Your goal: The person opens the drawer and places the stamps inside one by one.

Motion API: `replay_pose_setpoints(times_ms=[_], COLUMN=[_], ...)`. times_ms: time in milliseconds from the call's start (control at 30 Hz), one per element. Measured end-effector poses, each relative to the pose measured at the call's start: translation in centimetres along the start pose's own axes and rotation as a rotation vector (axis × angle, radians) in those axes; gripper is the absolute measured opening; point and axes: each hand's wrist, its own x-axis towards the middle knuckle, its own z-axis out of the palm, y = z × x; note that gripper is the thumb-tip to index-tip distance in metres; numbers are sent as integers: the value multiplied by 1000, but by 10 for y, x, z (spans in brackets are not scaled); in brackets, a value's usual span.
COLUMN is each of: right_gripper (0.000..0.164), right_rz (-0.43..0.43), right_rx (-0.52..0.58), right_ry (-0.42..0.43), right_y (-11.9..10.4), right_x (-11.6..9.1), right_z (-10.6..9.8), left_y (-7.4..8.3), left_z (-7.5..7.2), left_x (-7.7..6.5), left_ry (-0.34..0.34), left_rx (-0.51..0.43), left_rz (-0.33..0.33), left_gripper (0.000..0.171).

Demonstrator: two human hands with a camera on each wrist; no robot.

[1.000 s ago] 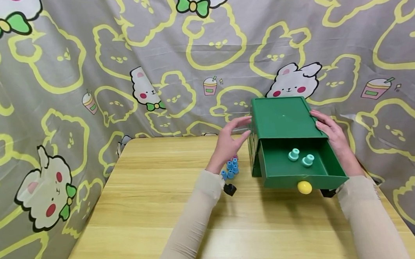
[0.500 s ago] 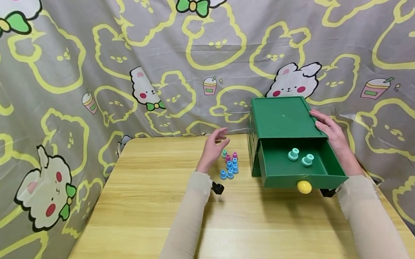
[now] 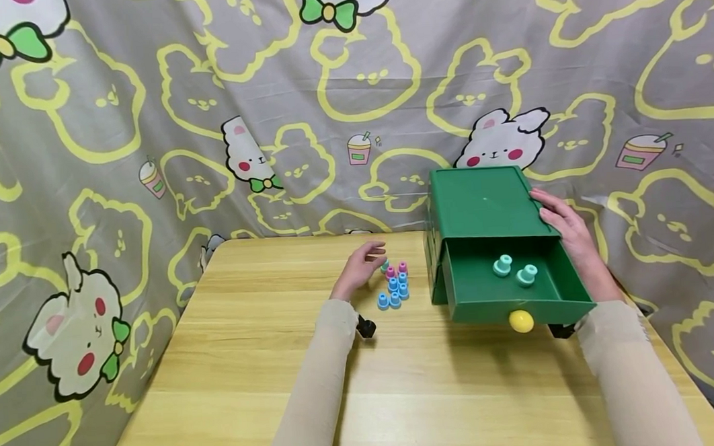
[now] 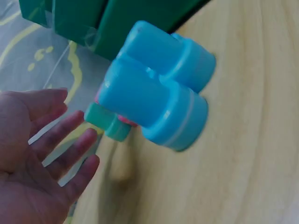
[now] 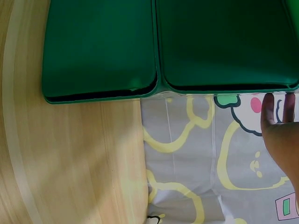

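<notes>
My left hand (image 3: 361, 268) reaches beside a cluster of small flanged plastic pegs, its fingers spread and holding nothing. Nearest its fingertips is a mint green peg (image 4: 108, 122); two pink pegs (image 3: 402, 267) and several blue pegs (image 4: 156, 105) stand closer to me. My right hand (image 3: 569, 229) rests with extended fingers against the right side of a green drawer cabinet (image 3: 483, 203). The cabinet's upper drawer (image 3: 476, 297), with a yellow knob (image 3: 522, 321), is pulled out. Inside it stand two mint pegs (image 3: 502, 265). In the right wrist view, fingertips touch the cabinet's edge.
The wooden table (image 3: 249, 363) stretches left and in front of the cabinet. A grey patterned curtain (image 3: 301, 84) hangs right behind the table and along its sides. The pulled-out drawer overhangs the table in front of the cabinet.
My left hand has moved left from the cabinet's side and then down beside the pegs, uncovering most of them. My right hand has stayed at the cabinet's right side.
</notes>
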Motion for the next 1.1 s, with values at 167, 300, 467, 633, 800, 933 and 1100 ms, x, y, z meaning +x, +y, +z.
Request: replay_pose_setpoints(times_ms=[167, 300, 467, 633, 800, 933, 1100], right_gripper=[42, 42, 42, 42, 42, 42, 41], right_rz=[5, 11, 9, 5, -3, -10, -18], right_rx=[8, 4, 19, 35, 25, 16, 14], right_ry=[-5, -5, -7, -13, -11, -9, -10], right_y=[-1, -1, 0, 0, 0, 0, 1], right_x=[0, 1, 0, -1, -1, 0, 0], right_z=[1, 1, 0, 0, 0, 0, -1], left_y=[-5, -5, -8, -7, -8, -9, -10], left_z=[0, 0, 2, 5, 6, 7, 9], left_x=[-1, -1, 0, 0, 0, 1, 2], left_ry=[-58, -65, -59, -48, -38, -29, -17], left_rx=[53, 57, 80, 118, 170, 194, 219], left_rz=[-50, -55, -58, -65, -68, -75, -74], left_gripper=[46, 45, 41, 35, 30, 27, 25])
